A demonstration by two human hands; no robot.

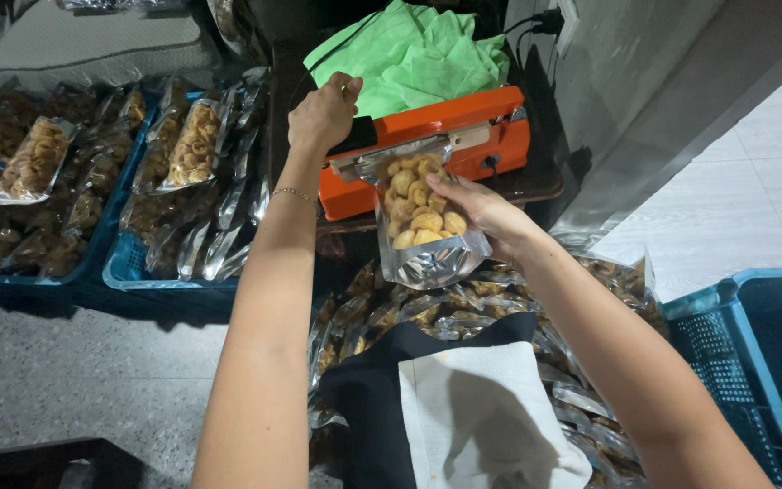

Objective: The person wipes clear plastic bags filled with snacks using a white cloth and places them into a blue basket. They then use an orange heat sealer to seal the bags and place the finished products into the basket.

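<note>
Around my hands I see a lot of clutter. To the left, blue crates [115,263] hold rows of filled snack bags [194,143] standing on edge. A green cloth [409,50] lies bunched behind the orange sealer [463,136], and black cables run up the wall beside it. Below the sealer a heap of filled bags [463,312] spreads toward another blue crate [753,353] on the right. A black and white cloth [463,407] covers my lap in the foreground, over part of that heap.

My left hand [321,116] rests on top of the sealer's arm at its left end, fingers curled down over it, pressing on the black handle.

The snack pouch [423,226], clear-fronted with a silver base and full of small round fried pieces, hangs from the sealer's bar by its top edge. My right hand [481,213] grips it at its right side, thumb on the front face, the other fingers behind it, closed on the bag.
</note>
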